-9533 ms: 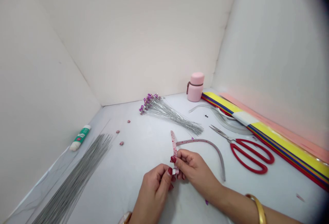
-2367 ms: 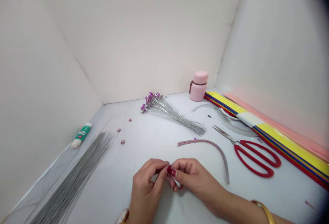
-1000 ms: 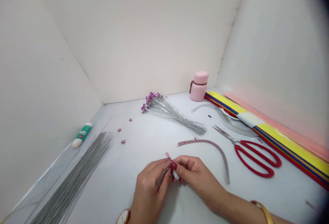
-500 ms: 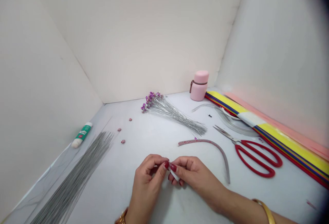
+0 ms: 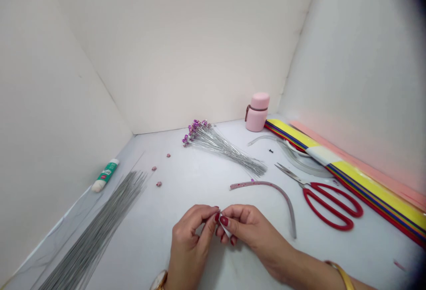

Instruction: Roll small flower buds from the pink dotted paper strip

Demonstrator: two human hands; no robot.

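Near the front middle of the table, my left hand point(image 5: 195, 232) and my right hand point(image 5: 246, 228) meet, thumbs and fingers pinched together. Between them is a small white strip point(image 5: 226, 228), mostly covered by my fingers; its material is unclear. My right hand grips it along its length, and my left fingertips close on its upper end. Just beyond my right hand lies a curved greyish strip with red specks point(image 5: 278, 187). Red-handled scissors point(image 5: 328, 203) rest to the right, blades slightly parted.
Grey wires point(image 5: 96, 228) and a glue stick point(image 5: 105, 175) lie left, near several small pink beads point(image 5: 159, 184). Farther back are silver stems with purple tips point(image 5: 226, 148) and a pink flask point(image 5: 257, 112). Coloured sheets point(image 5: 353, 176) and clear curved tubing point(image 5: 302, 163) lie right.
Both hands keep their pinch on the white strip, with small finger shifts and the left fingertips nearer the right thumb. The whole view has shifted slightly.
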